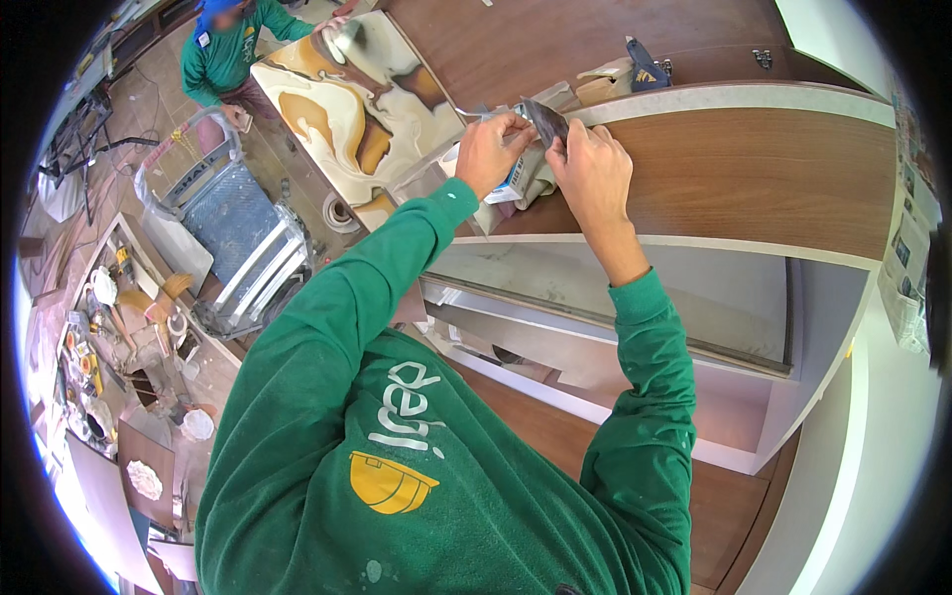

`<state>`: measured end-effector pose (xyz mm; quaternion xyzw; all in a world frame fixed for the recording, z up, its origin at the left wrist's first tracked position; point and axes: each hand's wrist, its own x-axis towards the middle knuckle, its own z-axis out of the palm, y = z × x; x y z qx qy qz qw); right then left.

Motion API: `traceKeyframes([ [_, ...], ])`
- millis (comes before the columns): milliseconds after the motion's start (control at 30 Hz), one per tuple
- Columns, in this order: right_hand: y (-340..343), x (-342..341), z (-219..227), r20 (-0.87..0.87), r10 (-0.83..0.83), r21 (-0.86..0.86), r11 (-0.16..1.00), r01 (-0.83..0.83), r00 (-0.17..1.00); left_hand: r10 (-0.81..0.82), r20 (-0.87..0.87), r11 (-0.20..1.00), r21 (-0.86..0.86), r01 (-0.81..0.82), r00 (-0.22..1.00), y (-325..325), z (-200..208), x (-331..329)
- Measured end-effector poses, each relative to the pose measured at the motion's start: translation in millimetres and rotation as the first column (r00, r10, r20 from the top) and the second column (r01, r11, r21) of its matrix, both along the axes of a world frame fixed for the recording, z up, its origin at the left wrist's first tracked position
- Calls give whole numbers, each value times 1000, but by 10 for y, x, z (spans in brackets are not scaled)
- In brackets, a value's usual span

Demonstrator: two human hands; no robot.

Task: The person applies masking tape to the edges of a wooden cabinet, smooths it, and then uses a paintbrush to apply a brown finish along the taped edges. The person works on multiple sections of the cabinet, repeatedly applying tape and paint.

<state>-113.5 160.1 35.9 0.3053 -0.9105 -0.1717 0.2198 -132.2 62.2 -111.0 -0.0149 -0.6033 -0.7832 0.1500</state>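
My right hand (593,174) is closed on a dark grey flat piece (545,123), held up over the wooden ledge. What kind of piece it is, I cannot make out. My left hand (493,154) is beside it, fingers pinched together; what they hold, if anything, is too small to name. Between and below the hands, a white and blue box (512,185) lies partly hidden. Crumpled beige cloth (535,188) is bunched next to the box.
A wood-faced cabinet (734,169) with open shelves stretches to the right. Beige gloves (602,81) and a dark blue tool (647,69) lie along its far edge. Beyond the left hand, a co-worker (233,55) touches a marbled panel (347,109). A wheeled cart (233,223) and tool clutter stand left.
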Motion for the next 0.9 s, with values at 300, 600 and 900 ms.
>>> traceKeyframes([
  [300, -17, -3, 10, 6, -4, 7, 1000, 4, 1000, -8, 3, 1000, -19, 8, 1000, -3, -29, 0],
  [600, -14, -1, 16, 8, -11, -4, 1000, 11, 1000, 38, 4, 999, -23, -38, 999, -6, 17, -6],
  [900, -12, -15, 4, -1, 2, -19, 1000, -2, 1000, -5, -19, 998, -65, 4, 1000, 5, -73, -42],
])
